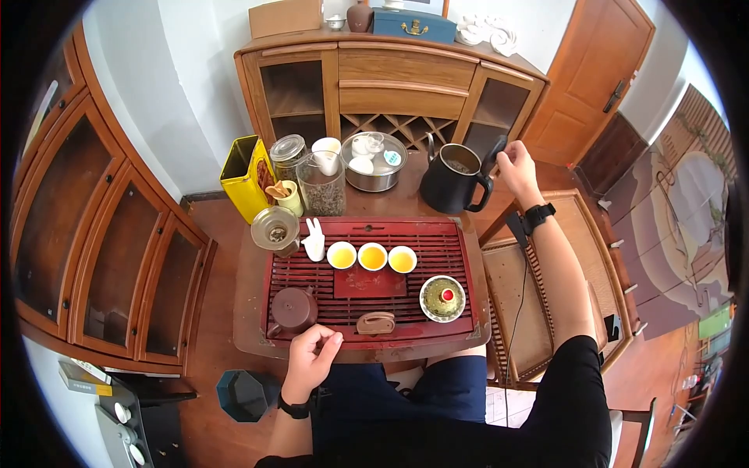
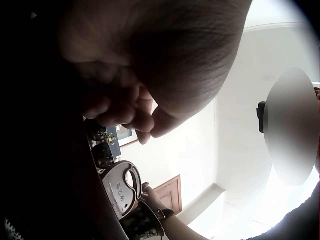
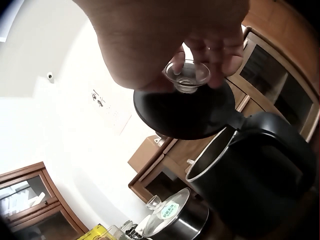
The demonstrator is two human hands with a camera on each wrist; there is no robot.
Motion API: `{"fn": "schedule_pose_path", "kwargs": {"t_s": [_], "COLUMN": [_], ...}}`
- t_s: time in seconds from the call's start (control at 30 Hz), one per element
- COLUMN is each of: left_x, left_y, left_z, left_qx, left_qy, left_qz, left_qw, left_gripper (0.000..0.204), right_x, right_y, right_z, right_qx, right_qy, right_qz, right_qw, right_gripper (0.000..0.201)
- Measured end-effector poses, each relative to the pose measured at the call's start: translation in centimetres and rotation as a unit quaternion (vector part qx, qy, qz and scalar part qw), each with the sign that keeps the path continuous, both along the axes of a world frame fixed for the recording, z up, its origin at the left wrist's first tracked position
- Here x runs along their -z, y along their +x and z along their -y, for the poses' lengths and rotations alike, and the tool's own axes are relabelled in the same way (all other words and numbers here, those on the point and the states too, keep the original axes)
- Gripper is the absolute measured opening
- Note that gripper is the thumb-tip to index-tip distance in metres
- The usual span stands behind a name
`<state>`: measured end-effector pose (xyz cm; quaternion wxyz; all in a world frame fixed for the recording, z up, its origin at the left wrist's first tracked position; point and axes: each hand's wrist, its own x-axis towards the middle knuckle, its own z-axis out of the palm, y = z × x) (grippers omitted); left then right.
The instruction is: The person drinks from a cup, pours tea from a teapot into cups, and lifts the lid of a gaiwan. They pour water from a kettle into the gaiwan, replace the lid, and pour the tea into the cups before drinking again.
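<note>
My right hand (image 1: pixel 516 170) pinches the clear knob (image 3: pixel 187 75) of a round black lid (image 3: pixel 185 112). The lid stands raised on its hinge beside the open mouth of a black electric kettle (image 1: pixel 447 189). My left hand (image 1: pixel 310 360) hangs with loosely curled fingers at the front edge of the red slatted tea tray (image 1: pixel 462 269), just below a brown clay teapot (image 1: pixel 293 310). Three white cups of amber tea (image 1: pixel 372 257) stand in a row on the tray. A lidded bowl (image 1: pixel 442 299) sits to the right, and a small brown curved ornament (image 1: pixel 376 323) near the front.
Behind the tray stand a lidded steel pot (image 1: pixel 374 173), a glass jar of dried leaves (image 1: pixel 321 191) and a yellow tin (image 1: pixel 248 179). A glass strainer cup (image 1: pixel 275 230) and white figurine (image 1: pixel 314 240) are at left. A wicker chair (image 1: pixel 519 312) stands right; a bin (image 1: pixel 242 395) below.
</note>
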<state>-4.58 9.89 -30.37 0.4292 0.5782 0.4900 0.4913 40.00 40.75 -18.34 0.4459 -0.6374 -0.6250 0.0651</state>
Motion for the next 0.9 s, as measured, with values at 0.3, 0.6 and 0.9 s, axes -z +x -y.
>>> {"fn": "schedule_pose_path", "kwargs": {"t_s": [0.3, 0.6, 0.9], "left_x": [-0.3, -0.2, -0.2], "left_y": [0.2, 0.4, 0.5], "left_z": [0.0, 0.0, 0.1], "left_qx": [-0.010, -0.017, -0.030], "left_qy": [-0.009, -0.008, -0.019], "left_qz": [0.020, 0.019, 0.019], "left_qw": [1.000, 1.000, 0.999], "left_gripper": [0.019, 0.019, 0.019], "right_x": [1.4, 1.9, 3.8], "right_y": [1.2, -2.4, -5.7], "right_z": [1.5, -2.6, -5.4], "right_qx": [0.021, -0.046, -0.060], "right_qy": [0.000, 0.107, 0.066], "right_qz": [-0.019, 0.087, 0.290], "right_qw": [1.000, 0.989, 0.953], "right_gripper": [0.028, 0.027, 0.019]}}
